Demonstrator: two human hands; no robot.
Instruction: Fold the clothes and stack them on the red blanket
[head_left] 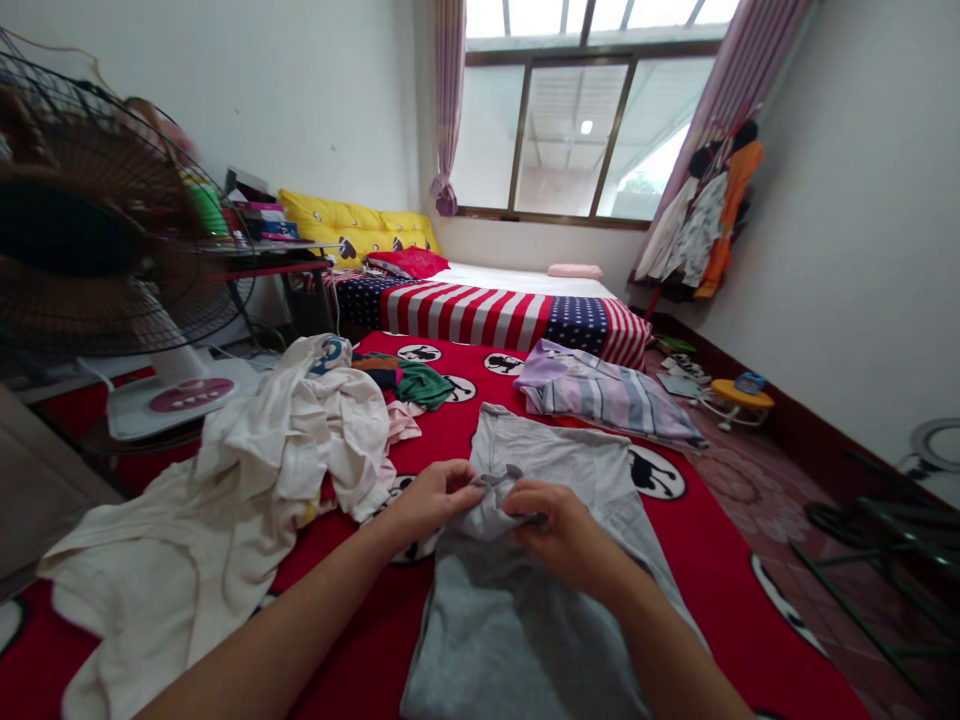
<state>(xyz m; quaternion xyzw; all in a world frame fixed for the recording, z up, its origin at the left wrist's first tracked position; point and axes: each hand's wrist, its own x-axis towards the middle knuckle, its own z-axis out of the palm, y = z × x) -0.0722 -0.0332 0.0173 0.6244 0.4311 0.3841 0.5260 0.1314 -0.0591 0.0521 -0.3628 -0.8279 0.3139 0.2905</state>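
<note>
A light grey garment [517, 620], which looks like a shirt or trousers, is spread lengthwise on the red patterned sheet in front of me. My left hand [442, 490] pinches a bunched fold in its upper middle part. Close by on the right, my right hand [551, 520] grips the same gathered cloth between thumb and fingers. A small darker grey bit of fabric shows between the two hands. The exact edge being held is partly hidden by my fingers.
White clothes [292, 430] lie heaped at left beside a green garment [424, 384]. Folded lilac striped fabric [600, 390] rests beyond the grey garment. A fan [180, 375] stands far left, a yellow stool [739, 395] at right. Another bed [480, 312] is under the window.
</note>
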